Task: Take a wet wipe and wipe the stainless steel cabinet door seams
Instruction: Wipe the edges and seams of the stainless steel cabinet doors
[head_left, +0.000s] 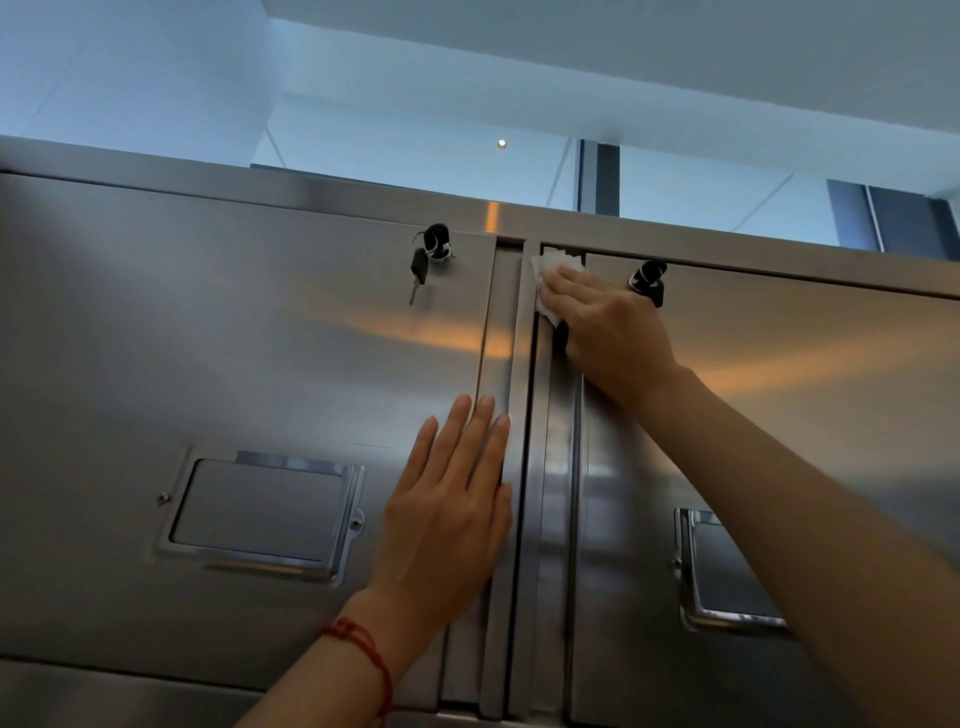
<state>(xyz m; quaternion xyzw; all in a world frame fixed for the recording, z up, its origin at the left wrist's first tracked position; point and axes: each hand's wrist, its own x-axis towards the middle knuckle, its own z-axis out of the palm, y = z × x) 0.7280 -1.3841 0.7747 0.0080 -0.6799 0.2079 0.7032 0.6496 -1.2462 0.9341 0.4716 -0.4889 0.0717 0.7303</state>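
Forearms are seen nearest the camera, both raised toward a steel cabinet viewed from below. A red cord (363, 654) is worn on the left wrist.

Left hand (447, 509): laid flat, fingers (470, 431) extended and close together, nothing held. The palm is pressed on the left door (208, 338) at its right edge, with the fingertips reaching onto the vertical strip beside the centre seam (531, 467).

Right hand (608, 322): placed higher, up and to the right of the left hand, near the top of the cabinet. Its fingers are stretched out and pressed down on a white wipe (550, 273), which is held against the metal at the top of the seam between the two doors. The wipe is mostly covered; white edges are seen above the fingertips and below the hand's left side. Whether the thumb grips the wipe cannot be told.

Right door (779, 389): partly covered by the right hand and forearm.

A lock with keys (428, 254) hanging from it is noted on the left door, up and left of the right hand's fingertips. A second lock (647, 278) is seen on the right door, just behind the right hand's knuckles. A recessed handle (260, 514) lies left of the left hand; another handle (727, 571) is seen on the right door, partly hidden by the right forearm.
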